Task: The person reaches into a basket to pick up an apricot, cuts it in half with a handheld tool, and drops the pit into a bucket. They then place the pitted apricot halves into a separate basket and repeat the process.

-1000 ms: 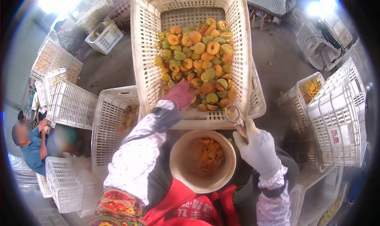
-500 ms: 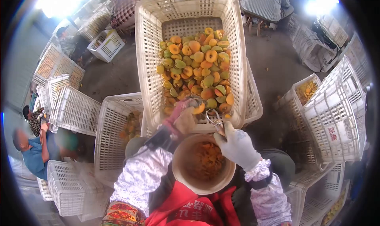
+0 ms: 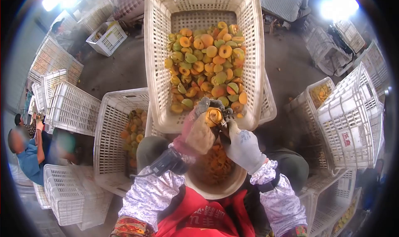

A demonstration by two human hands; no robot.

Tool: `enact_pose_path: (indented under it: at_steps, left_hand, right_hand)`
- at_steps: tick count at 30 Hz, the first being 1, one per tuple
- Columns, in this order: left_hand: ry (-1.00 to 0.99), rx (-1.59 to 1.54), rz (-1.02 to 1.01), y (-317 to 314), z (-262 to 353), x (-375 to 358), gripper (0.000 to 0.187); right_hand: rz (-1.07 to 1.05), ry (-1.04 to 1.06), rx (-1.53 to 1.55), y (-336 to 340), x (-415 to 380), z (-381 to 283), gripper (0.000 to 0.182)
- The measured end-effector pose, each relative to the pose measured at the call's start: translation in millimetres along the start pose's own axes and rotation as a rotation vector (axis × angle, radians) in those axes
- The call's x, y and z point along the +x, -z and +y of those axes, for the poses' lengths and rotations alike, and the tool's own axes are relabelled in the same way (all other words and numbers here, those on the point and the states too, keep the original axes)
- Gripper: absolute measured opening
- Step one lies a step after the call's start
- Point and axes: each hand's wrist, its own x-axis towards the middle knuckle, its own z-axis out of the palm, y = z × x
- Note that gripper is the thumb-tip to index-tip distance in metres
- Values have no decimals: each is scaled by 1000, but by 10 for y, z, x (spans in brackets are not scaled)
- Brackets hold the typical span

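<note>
My left hand point(image 3: 199, 133), in a stained glove, is closed around a halved peach or apricot point(image 3: 213, 117), cut face up. My right hand point(image 3: 246, 152), in a pale glove, grips a metal loop-ended pitting tool point(image 3: 223, 123), its loop against the fruit and mostly hidden. Just beyond both hands a white slatted crate point(image 3: 252, 83) holds many fruit halves point(image 3: 224, 51), orange and green. Below the hands, between my knees, stands a round bucket point(image 3: 237, 188) with orange-brown fruit scraps point(image 3: 216, 166) inside.
At my left is another crate point(image 3: 118, 170) with fruit; a tilted crate point(image 3: 351, 133) and more stacked crates stand at my right. A person in a blue shirt point(image 3: 31, 160) sits far left. Other people sit at the back, near a small white crate point(image 3: 107, 39).
My left hand has drawn back from the fruit in the crate with a half in it. The tool in my right hand has come down and left onto that fruit.
</note>
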Motion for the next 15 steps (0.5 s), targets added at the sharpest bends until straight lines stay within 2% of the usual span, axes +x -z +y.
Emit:
enact_pose_path:
  at_steps: [1, 4, 5, 7, 9, 10, 12, 13, 15]
  left_hand:
    - [69, -134, 3, 36, 6, 33, 30]
    - [171, -189, -27, 77, 56, 46, 34]
    - [171, -190, -20, 62, 66, 26, 34]
    - [76, 87, 144, -8, 51, -1, 35]
    - [53, 68, 156, 42, -4, 22, 36]
    - [30, 54, 168, 42, -12, 20, 36]
    - [31, 12, 178, 20, 0, 10, 36]
    - [25, -30, 179, -16, 22, 9, 36]
    - [54, -7, 207, -49, 50, -7, 39]
  right_hand:
    - [-4, -4, -1, -14, -6, 1, 41]
    - [-24, 27, -5, -77, -9, -10, 42]
    - [-25, 33, 88, -106, -15, -18, 43]
    - [-30, 37, 180, -172, -26, 6, 45]
    - [-123, 11, 367, -250, -31, 75, 48]
    - [-128, 10, 368, -216, -21, 44, 48]
    - [-62, 174, 118, -103, 9, -64, 52]
    - [-64, 174, 120, -95, 19, -74, 52]
    - [-167, -26, 176, -109, 30, -90, 54]
